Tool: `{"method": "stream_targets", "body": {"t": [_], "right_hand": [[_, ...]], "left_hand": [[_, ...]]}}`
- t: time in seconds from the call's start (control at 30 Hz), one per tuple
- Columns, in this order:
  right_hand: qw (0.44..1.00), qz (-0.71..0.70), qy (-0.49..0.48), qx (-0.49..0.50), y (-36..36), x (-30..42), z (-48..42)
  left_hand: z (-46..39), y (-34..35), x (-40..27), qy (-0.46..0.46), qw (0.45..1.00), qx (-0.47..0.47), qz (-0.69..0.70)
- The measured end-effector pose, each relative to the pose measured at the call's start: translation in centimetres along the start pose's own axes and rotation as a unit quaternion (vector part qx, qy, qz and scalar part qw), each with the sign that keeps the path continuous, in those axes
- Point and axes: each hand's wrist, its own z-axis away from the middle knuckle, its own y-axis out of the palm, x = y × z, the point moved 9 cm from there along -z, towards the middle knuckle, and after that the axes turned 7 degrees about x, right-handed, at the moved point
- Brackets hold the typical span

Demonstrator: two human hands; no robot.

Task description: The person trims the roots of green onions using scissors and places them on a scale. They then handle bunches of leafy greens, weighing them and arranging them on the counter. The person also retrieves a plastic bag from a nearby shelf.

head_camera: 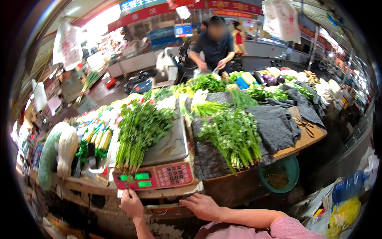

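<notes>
My left hand (132,203) touches the wooden edge just below the red keypad panel of a digital scale (173,174), its fingers bent; whether it pinches something there I cannot tell. My right hand (201,205) rests, palm down, on the front edge of a partly open wooden drawer (167,206). A bunch of leafy green celery or large coriander (140,128) lies on the scale's metal pan, its stems towards me and one leaf hanging over the lit displays. A second leafy bunch (235,137) lies on dark cloth to the right of the scale.
A person (213,44) in dark clothes stands across the stall, hands at a plastic bag. Two long gourds (67,149) lie at the left, dark damp cloths (271,125) and scissors (306,124) at the right. Below stands a green basin (294,176). White bags (282,21) hang above.
</notes>
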Motion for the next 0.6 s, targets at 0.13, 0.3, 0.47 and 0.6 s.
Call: {"method": "stream_targets", "body": {"t": [0.13, 0.3, 0.47, 0.6], "right_hand": [[0.999, 0.010, 0.018, 0.026, 0.1, 0.0, -0.5], [1.000, 0.004, -0.002, 0.024, -2.5, 2.3, -1.9], [0.999, 0.007, 0.007, 0.039, -3.3, 2.3, -4.4], [0.997, 0.055, 0.021, 0.058, -3.1, 1.6, -5.6]], "left_hand": [[-0.1, 0.8, 0.6, 0.022, 1.000, -0.004, -0.003], [-0.3, 0.7, -0.3, 0.044, 0.999, -0.003, 0.024], [0.1, 0.2, 0.6, 0.013, 0.999, 0.002, 0.031], [0.0, 0.1, 0.4, 0.004, 1.000, -0.001, 0.020]]}}
